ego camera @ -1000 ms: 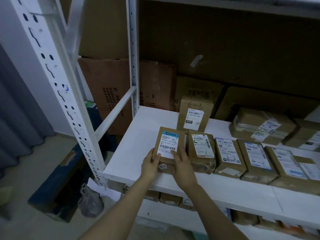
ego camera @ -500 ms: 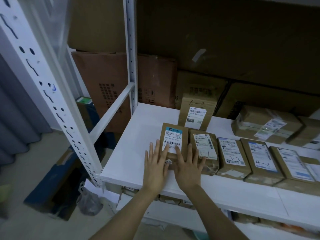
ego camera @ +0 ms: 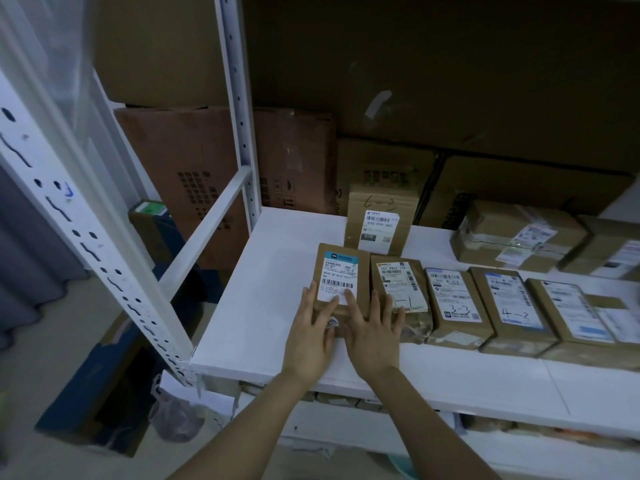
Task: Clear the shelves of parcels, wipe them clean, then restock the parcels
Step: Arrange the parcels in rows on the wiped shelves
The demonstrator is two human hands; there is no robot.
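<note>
Both hands lie flat with straight fingers: the left hand (ego camera: 313,336) and right hand (ego camera: 372,336) press the near end of the leftmost parcel (ego camera: 341,271), which lies on the white shelf (ego camera: 266,299). To its right, the second parcel (ego camera: 398,282) reads "507 PB02 170", the third parcel (ego camera: 457,299) "3-3", the fourth parcel (ego camera: 509,299) "4-2". Behind them, the upright box (ego camera: 381,216) reads "6-2" and "070-070-A80".

Item 1, left hand (ego camera: 309,336): bare, seen from the back. Slim fingers (ego camera: 308,299), with nails too dim to make out. Behind the fingers a narrow wrist widens into the bare left forearm (ego camera: 259,420), uncovered down to the lower edge of view.

Item 2, right hand (ego camera: 373,336): bare, of the same build, with faintly ridged knuckles at the base of the fingers. Behind them is the bare right forearm (ego camera: 420,420), likewise uncovered as far as the view reaches.
</note>
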